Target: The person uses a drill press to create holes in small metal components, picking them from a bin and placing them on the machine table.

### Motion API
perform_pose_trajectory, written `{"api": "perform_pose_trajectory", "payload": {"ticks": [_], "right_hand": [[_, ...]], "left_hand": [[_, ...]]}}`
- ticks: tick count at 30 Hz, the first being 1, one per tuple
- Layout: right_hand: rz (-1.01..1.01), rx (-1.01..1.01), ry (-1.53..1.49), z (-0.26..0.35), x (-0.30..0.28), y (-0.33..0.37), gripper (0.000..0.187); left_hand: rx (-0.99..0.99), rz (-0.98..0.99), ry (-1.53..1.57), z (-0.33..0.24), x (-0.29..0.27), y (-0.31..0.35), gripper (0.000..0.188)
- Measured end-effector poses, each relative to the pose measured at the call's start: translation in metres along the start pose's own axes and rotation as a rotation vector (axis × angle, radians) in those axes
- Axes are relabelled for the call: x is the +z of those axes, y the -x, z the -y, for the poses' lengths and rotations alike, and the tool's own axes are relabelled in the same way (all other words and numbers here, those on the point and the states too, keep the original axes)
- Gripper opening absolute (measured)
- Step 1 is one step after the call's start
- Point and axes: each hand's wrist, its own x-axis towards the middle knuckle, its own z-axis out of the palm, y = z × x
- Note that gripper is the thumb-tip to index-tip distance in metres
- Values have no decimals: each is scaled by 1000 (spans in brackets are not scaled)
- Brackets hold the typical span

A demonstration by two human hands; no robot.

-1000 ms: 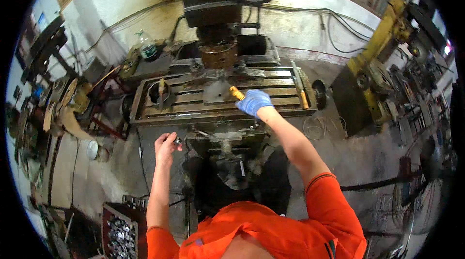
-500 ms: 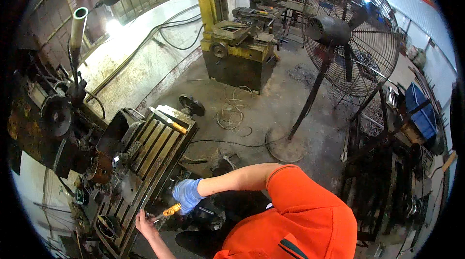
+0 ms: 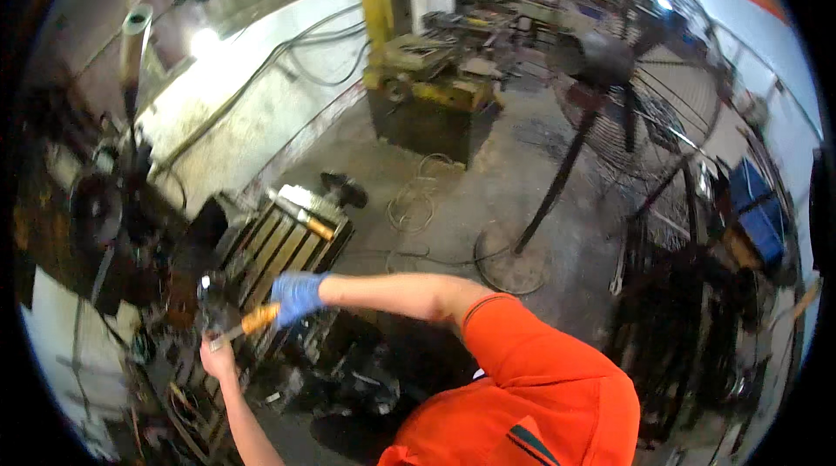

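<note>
My right hand [image 3: 296, 296] wears a blue glove and grips an orange-handled tool [image 3: 258, 320] that points down to the left. My bare left hand [image 3: 215, 354] is curled at the tool's metal tip, just under a dark round part [image 3: 209, 296] of the milling machine. Motion blur hides what the left fingers hold. Both hands hover over the near end of the machine's slotted table [image 3: 274, 248]. A second orange-handled tool [image 3: 306, 222] lies on the table's far end.
A large pedestal fan [image 3: 627, 65] stands to the right, its round base [image 3: 509, 266] on the concrete floor. A yellow machine [image 3: 418, 83] stands at the back. A coiled cable [image 3: 414, 205] lies on the floor. Blue crates [image 3: 758, 213] sit far right.
The view has swung right, so the machine now lies at the lower left. My right hand carried the orange-handled tool down toward my left hand, and the two now meet at the machine.
</note>
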Motion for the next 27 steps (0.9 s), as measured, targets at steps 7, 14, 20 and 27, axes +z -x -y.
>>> {"api": "perform_pose_trajectory", "payload": {"ticks": [7, 14, 20, 27], "right_hand": [[-3, 168, 39, -27, -17, -5, 45], [22, 297, -276, -69, 56, -6, 38], [-32, 301, -348, -76, 82, 15, 32], [-140, 451, -142, -89, 104, 35, 37]], "left_hand": [[-8, 241, -48, -23, -19, 14, 33], [102, 209, -29, -5, -13, 16, 23], [94, 157, -42, -7, -7, 18, 23], [143, 4, 64, -3, 14, 10, 21]]}}
